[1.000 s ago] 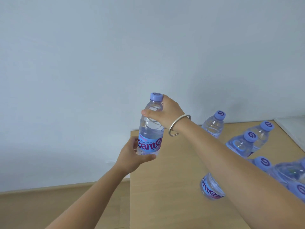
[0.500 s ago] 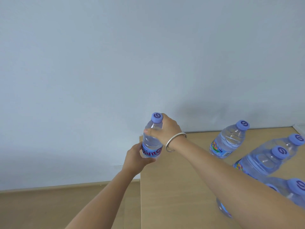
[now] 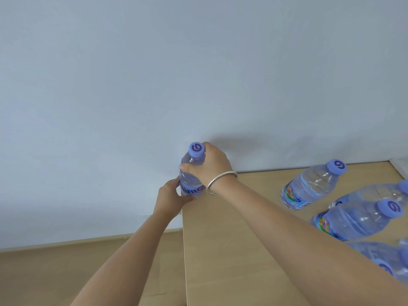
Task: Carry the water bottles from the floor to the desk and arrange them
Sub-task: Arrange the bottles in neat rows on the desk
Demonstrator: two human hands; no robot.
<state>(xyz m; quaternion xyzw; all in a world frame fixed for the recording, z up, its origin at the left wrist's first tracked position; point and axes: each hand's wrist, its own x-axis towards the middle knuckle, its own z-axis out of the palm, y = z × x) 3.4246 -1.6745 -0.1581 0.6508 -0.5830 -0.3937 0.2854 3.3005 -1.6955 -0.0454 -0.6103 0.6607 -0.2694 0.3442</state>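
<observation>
bottle now lower, at desk corner | left hand, right hand both clamped on it — nearly set down

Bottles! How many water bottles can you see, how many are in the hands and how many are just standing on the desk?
Water bottle held in both hands: 1
Water bottles standing on the desk: 4
Total: 5

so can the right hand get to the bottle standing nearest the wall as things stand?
Probably not yet: the right hand is wrapped around the held bottle. The desk towards the standing bottle looks open otherwise.
</observation>
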